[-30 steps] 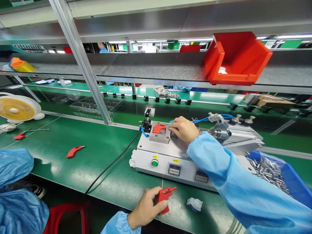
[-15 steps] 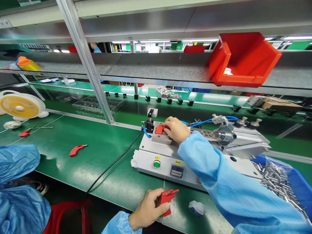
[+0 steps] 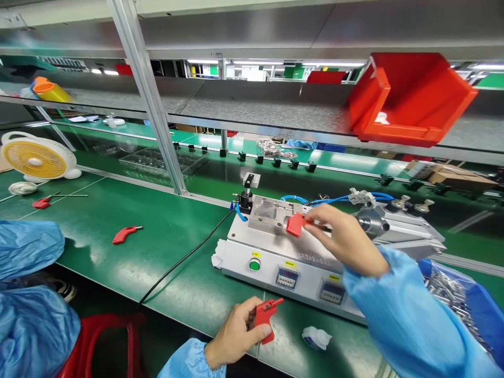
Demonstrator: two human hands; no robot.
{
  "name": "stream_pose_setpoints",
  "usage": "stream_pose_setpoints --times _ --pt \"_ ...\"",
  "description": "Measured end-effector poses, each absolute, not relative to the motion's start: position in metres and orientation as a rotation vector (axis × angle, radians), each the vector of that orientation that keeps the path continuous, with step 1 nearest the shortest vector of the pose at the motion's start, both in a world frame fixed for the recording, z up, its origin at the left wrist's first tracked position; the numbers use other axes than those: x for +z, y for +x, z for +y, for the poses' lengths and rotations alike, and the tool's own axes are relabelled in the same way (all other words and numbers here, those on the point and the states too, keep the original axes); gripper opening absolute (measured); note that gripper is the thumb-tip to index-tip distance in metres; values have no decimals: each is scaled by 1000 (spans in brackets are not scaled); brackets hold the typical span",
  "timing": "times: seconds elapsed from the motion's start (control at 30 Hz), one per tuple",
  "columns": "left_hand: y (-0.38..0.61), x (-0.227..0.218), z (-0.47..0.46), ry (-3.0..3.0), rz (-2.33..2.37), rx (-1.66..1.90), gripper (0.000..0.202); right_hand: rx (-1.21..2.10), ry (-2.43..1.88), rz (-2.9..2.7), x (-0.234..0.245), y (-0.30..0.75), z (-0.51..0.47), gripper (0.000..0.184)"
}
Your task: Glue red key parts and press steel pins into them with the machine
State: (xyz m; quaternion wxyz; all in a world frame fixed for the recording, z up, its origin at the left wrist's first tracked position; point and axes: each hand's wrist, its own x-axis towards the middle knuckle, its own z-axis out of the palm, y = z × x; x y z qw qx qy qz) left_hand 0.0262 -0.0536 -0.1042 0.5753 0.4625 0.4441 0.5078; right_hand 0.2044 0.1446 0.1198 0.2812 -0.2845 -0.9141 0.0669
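Observation:
My left hand [image 3: 235, 332] is closed around a red pistol-shaped plastic handle [image 3: 265, 316] at the bench's front edge, its thin nose pointing right. Between the fingertips of my right hand [image 3: 340, 231] is a second red plastic handle [image 3: 295, 224], held in the air just in front of the fixture block [image 3: 268, 211]. The block's shaped recess shows bare metal. It sits on a bench-top machine [image 3: 244, 247] with a green button [image 3: 254, 264], a small black clamp [image 3: 246, 198] at its left end and a metal cylinder assembly [image 3: 397, 226] at its right.
A blue bin [image 3: 482, 304] of metal tubes stands right of the machine. A crumpled white wrapper [image 3: 317, 337] lies in front. Another red handle with a metal tip [image 3: 125, 234] rests left, near a co-worker's blue sleeve [image 3: 29, 249]. A red bin [image 3: 413, 100] overhangs the shelf.
My right hand has lifted the red handle out of the fixture block and moved right and toward me with it. My left hand keeps its handle almost in place. The view has shifted slightly.

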Motion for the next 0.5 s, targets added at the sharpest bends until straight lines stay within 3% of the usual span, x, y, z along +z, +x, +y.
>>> stream_pose_setpoints --times 0.3,0.5 --pt "21 -114 -40 968 803 1233 56 2 -884 -2368 62 268 125 35" --pt "-11 -70 -47 1181 1156 1208 47 -11 -961 -2131 35 308 70 37"
